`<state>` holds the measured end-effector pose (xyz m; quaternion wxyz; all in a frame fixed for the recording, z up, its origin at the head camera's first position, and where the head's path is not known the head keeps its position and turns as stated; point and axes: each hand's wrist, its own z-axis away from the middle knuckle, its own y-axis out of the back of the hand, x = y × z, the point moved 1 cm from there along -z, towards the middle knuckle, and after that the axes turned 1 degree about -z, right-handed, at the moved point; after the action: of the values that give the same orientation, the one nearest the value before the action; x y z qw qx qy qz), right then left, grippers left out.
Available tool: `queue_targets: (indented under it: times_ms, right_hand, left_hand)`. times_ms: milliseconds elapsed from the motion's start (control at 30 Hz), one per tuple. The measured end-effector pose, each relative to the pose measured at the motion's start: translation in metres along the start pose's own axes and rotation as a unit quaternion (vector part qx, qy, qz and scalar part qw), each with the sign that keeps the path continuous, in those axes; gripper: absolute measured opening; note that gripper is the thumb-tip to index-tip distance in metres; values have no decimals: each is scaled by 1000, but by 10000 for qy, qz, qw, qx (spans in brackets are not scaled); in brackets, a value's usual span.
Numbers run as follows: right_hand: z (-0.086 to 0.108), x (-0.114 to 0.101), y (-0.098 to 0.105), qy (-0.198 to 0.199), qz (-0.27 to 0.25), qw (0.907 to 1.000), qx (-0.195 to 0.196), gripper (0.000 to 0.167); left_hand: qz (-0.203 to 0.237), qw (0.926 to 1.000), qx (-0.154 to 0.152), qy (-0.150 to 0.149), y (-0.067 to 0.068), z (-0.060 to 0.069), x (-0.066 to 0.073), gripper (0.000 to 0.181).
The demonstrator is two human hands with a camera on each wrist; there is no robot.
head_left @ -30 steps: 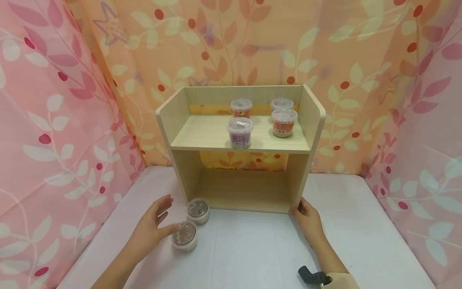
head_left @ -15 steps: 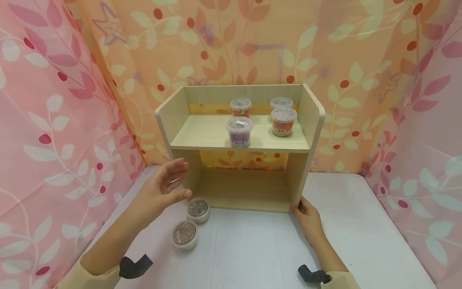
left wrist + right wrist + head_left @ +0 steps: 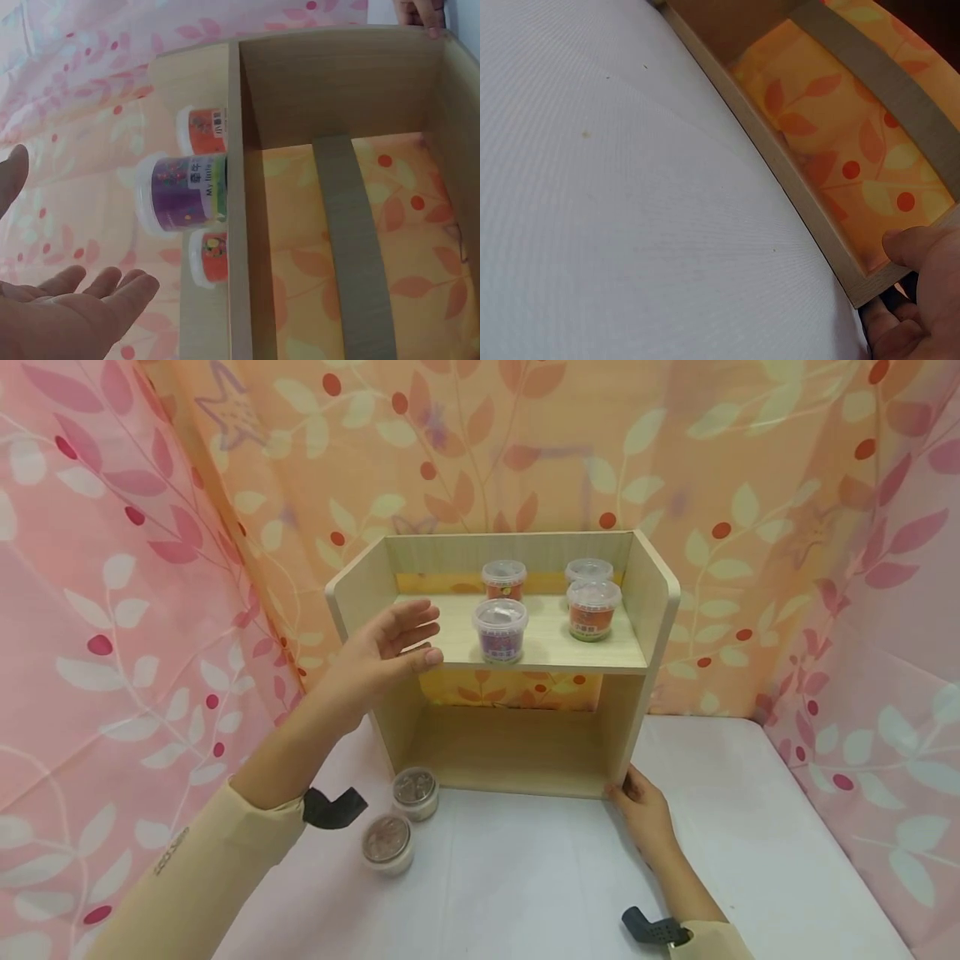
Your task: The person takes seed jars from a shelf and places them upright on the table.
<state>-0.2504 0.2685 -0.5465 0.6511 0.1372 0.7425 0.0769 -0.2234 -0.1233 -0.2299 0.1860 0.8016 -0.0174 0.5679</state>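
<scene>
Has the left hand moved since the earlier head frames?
Yes: against the wooden shelf, the left hand rose rightward from the lower cups to left of the purple cup.

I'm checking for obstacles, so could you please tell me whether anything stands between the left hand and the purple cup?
Nothing visible does: the head view shows only bare shelf between the left hand and the purple cup, and the left wrist view also shows an open gap.
</scene>
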Motion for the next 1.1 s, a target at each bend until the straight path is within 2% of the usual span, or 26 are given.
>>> queue_targets:
  times_ms: [167,300,467,600,833,1100]
  right_hand:
    - [0,2,0,-15,-31,10000,-50,66]
    - [-1,3,0,6,-61,10000,-45,66]
    - [0,1,1,-7,-94,9999,-65,66]
    - [1,-1,1,-54,-93,9999,-83,67]
    - [3,-2,0,-106,-51,9999,-83,66]
    - [1,1,1,-38,-3,10000,-58,66]
  left_hand:
    - [54,9998,-180,-40,-8,-25,5,73]
    - [-287,9993,-238,73,-14,-41,5,77]
    - [-394,9978,-372,371,-19,-59,-1,82]
    - [-289,9970,-604,382,-24,-71,-9,81]
    - [5,9962,-772,402,-32,-84,-16,75]
    - [128,9957,-711,576,-38,-88,-19,75]
